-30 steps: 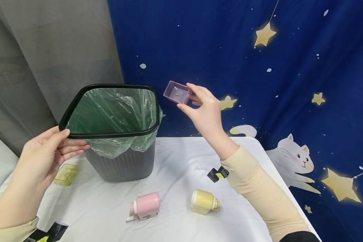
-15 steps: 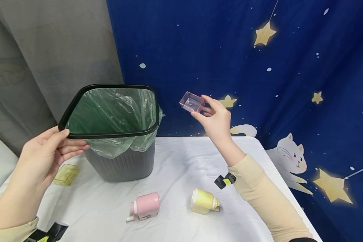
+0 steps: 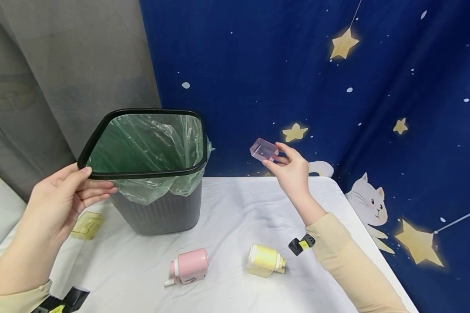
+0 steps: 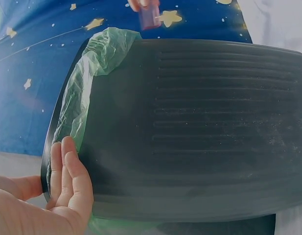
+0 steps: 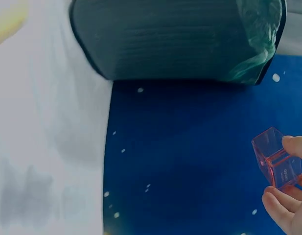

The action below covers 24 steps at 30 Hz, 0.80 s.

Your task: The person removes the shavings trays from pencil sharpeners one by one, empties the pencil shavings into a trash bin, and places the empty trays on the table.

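Note:
My left hand pinches the black rim of a grey trash bin at its near left corner, thumb on top and fingers beneath. A green plastic bag lines the bin and folds out over the rim. Right of the bin and above the table, my right hand holds a small transparent pink box between thumb and fingers. The box's open side faces the head camera, and I see nothing inside. In the right wrist view the pink box is at the lower right, against the blue curtain.
On the white-covered table lie a pink crank pencil sharpener and a yellow one. A transparent yellow box sits left of the bin, partly behind my left hand. Grey and blue curtains hang behind.
My right hand has moved right and downward with the pink box, away from the bin's opening. The left hand keeps its hold on the rim.

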Available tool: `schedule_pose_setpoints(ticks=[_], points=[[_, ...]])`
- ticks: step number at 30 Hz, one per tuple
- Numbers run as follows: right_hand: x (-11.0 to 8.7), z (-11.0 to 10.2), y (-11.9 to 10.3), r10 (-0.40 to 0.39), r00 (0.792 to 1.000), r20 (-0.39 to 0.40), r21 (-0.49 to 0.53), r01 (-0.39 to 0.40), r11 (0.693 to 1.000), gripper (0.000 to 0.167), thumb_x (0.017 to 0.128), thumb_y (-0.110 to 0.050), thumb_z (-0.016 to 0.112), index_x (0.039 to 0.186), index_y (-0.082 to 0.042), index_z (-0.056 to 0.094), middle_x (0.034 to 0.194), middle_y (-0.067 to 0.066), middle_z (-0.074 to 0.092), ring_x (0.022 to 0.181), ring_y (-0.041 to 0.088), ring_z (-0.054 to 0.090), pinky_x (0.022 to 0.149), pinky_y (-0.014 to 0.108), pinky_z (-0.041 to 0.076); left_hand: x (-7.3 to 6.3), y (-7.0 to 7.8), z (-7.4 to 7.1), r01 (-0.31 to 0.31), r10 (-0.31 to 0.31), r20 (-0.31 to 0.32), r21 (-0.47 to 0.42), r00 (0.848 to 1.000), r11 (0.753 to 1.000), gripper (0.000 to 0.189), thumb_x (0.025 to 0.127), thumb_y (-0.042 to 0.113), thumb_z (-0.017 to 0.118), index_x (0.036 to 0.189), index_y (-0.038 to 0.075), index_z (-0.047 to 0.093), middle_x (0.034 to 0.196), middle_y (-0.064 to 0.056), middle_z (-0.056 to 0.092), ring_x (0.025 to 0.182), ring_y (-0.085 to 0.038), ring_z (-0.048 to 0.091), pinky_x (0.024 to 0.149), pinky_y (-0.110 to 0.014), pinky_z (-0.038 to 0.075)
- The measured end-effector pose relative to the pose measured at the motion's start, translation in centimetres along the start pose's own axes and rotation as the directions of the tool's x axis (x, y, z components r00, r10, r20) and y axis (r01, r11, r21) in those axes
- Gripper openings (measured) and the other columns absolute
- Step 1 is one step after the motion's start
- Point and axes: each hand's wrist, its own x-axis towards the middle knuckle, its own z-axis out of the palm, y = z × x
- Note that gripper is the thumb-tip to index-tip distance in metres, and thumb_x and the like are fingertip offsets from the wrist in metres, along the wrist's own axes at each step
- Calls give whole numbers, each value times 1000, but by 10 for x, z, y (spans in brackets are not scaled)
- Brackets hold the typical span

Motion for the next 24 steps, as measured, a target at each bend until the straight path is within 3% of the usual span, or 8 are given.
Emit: schedule_pose_setpoints(ticks=[15, 24], points=[[-21, -16, 50, 147, 989, -23, -188, -149, 971, 55, 77, -16, 82, 126, -4, 61, 120, 13, 63, 90, 25, 69, 71, 40, 57, 0, 0, 1, -9, 9, -2, 10, 1000, 1000, 84, 101, -1, 39, 137, 6, -36, 83, -26, 68, 74, -36, 70, 69, -36, 56], [-35, -20, 75, 232, 970, -67, -262, -242, 934, 55, 77, -20, 81, 126, -5, 62, 119, 13, 64, 72, 28, 68, 63, 38, 53, -1, 0, 2, -5, 5, -8, 17, 1000, 1000, 83, 101, -1, 40, 138, 5, -34, 83, -25, 69, 74, -35, 70, 68, -36, 56]])
